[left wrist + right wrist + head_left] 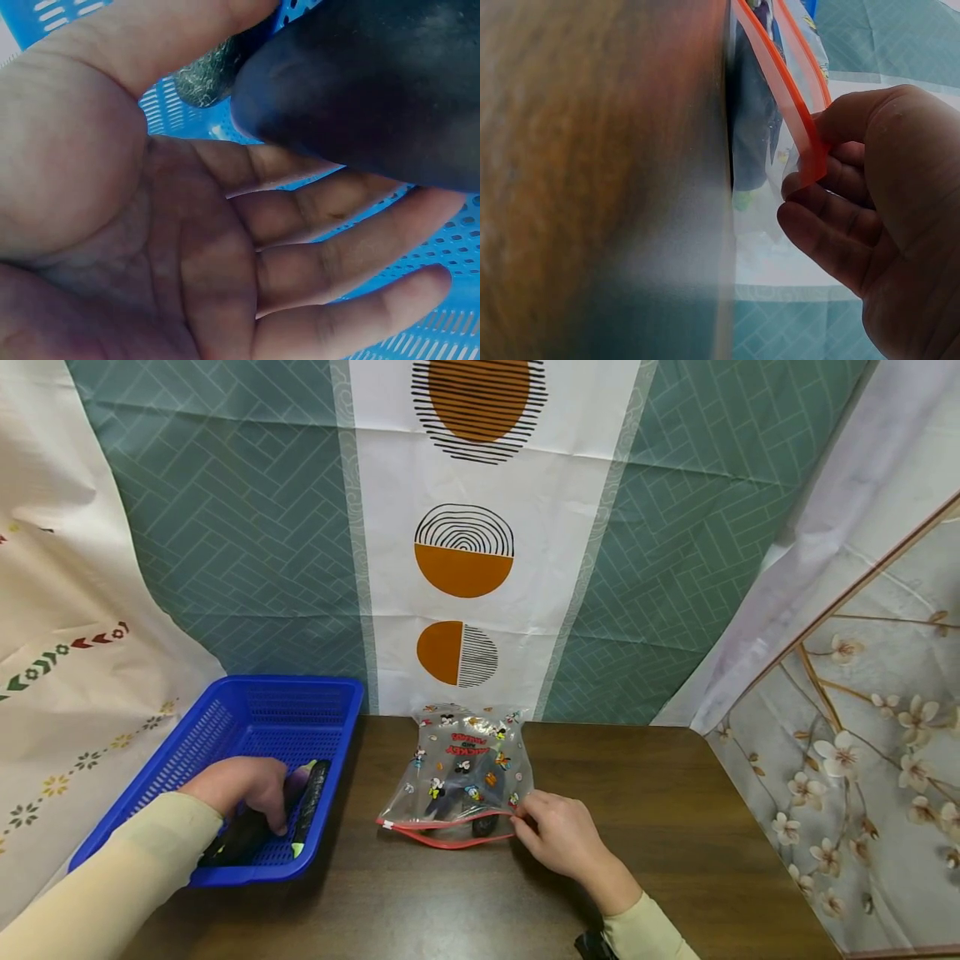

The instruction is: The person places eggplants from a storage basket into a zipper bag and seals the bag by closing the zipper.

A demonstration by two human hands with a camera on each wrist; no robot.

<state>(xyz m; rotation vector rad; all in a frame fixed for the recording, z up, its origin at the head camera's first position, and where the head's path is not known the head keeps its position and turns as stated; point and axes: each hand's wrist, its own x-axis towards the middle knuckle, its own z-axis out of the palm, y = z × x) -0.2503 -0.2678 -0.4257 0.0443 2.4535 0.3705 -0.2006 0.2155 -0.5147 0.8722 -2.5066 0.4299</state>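
Observation:
My left hand [243, 783] reaches down into a blue plastic basket [348, 727] at a dark eggplant [243, 839]. In the left wrist view the eggplant [367, 90] lies against nearly straight fingers, with the thumb on its other side. Beside that hand are a purple vegetable with a green end [306, 767] and a long dark vegetable with a pale green tip [309, 810]. My right hand [558, 835] pinches a corner of a clear printed zip bag [457, 768] by its red zip edge [799, 124]. Dark items show inside the bag, partly hidden by prints; its mouth gapes slightly.
A brown wooden table [622, 777] carries basket and bag. Behind hangs a green and white patterned cloth [622, 635]. A cream cloth [75, 693] borders the left, a floral panel [847, 793] the right.

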